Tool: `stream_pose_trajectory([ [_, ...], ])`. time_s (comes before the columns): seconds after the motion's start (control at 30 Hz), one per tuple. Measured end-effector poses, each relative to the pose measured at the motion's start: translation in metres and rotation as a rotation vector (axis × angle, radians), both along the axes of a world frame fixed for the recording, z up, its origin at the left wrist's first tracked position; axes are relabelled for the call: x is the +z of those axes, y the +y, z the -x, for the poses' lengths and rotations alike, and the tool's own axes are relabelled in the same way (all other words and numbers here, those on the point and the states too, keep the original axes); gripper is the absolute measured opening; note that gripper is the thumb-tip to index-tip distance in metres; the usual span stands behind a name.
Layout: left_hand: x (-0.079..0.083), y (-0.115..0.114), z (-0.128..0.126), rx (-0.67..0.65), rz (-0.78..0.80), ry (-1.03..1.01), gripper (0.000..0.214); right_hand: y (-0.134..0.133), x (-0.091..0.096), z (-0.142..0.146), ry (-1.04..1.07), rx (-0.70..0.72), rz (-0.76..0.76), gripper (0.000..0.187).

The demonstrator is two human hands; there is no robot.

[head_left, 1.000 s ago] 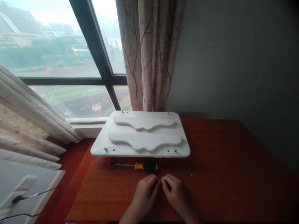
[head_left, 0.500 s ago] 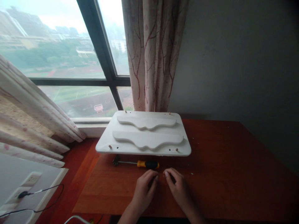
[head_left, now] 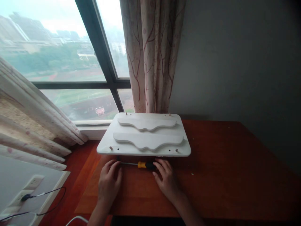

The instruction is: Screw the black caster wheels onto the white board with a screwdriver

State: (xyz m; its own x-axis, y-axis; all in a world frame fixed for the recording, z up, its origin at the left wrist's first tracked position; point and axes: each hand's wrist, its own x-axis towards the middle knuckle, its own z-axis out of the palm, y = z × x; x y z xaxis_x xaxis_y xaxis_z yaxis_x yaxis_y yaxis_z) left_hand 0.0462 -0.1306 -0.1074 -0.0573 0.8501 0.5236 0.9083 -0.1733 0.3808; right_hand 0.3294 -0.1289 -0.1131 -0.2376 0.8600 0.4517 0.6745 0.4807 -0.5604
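Note:
A hammer with a yellow and black handle [head_left: 142, 164] lies on the red-brown table just in front of a white board [head_left: 113, 150]. My right hand [head_left: 166, 180] rests flat, its fingertips touching the black end of the handle. At the other end, my left hand [head_left: 109, 183] lies open with its fingers over the hammer's head. Both hands hold nothing. Two wavy-edged white panels [head_left: 147, 140] lie on the board, which has small wooden dowels [head_left: 177, 151] sticking up near its corners.
The table [head_left: 223, 175] stands against a grey wall at the right and a window with patterned curtains [head_left: 150, 56] behind. A white ledge at the lower left holds a wall socket with a black cable [head_left: 25, 198].
My two hands were close together near the table's front edge; they have moved apart and forward, the left to the hammer's head and the right to its handle.

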Motion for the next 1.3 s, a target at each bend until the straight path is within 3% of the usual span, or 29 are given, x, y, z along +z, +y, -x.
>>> stream_pose_trajectory([
  [0.23,-0.002,0.011,0.024,-0.044,0.071,0.125,0.029,0.010,0.011,0.018,-0.069,0.056,0.113,0.042],
  [0.8,-0.002,0.017,0.027,-0.131,0.063,0.117,0.023,0.021,0.003,0.029,-0.036,0.099,0.177,0.039],
  [1.0,0.002,0.007,0.005,-0.203,0.096,0.097,0.021,0.009,0.005,-0.001,-0.024,0.097,0.200,0.040],
  [1.3,0.004,-0.013,-0.057,-0.377,0.185,0.000,0.015,-0.021,0.002,-0.080,-0.026,0.065,0.206,0.038],
])
